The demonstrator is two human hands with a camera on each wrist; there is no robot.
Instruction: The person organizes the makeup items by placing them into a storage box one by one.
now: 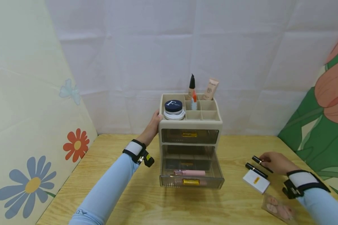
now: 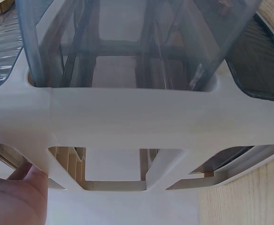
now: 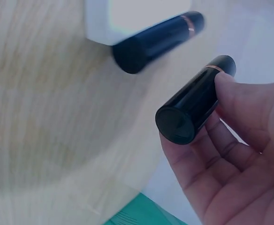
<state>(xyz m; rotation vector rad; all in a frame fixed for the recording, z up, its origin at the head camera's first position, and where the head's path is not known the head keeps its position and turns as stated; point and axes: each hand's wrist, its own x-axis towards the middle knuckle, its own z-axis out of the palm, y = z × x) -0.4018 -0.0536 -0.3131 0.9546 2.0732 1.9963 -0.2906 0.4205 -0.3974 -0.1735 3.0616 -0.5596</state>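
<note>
My right hand (image 1: 278, 163) pinches a black lipstick tube (image 3: 193, 103) with a thin gold ring, thumb on one side and fingers on the other. A second black lipstick (image 1: 256, 170) lies beside it on the table, along the edge of a white box (image 1: 255, 181). My left hand (image 1: 153, 128) holds the upper left side of a beige makeup organizer (image 1: 191, 125); some of its fingers are hidden. The lower clear drawer (image 1: 191, 180) is pulled out, with a pink tube (image 1: 190, 172) lying in it. The upper drawer (image 1: 173, 136) is closed.
On the organizer's top stand a dark-lidded round jar (image 1: 173, 106) on a white round case, a black-capped bottle (image 1: 192, 82), an orange-tipped item (image 1: 194, 101) and a BB cream tube (image 1: 211, 89). A flat palette (image 1: 278, 207) lies at the right front. A white cloth (image 1: 129, 62) hangs behind.
</note>
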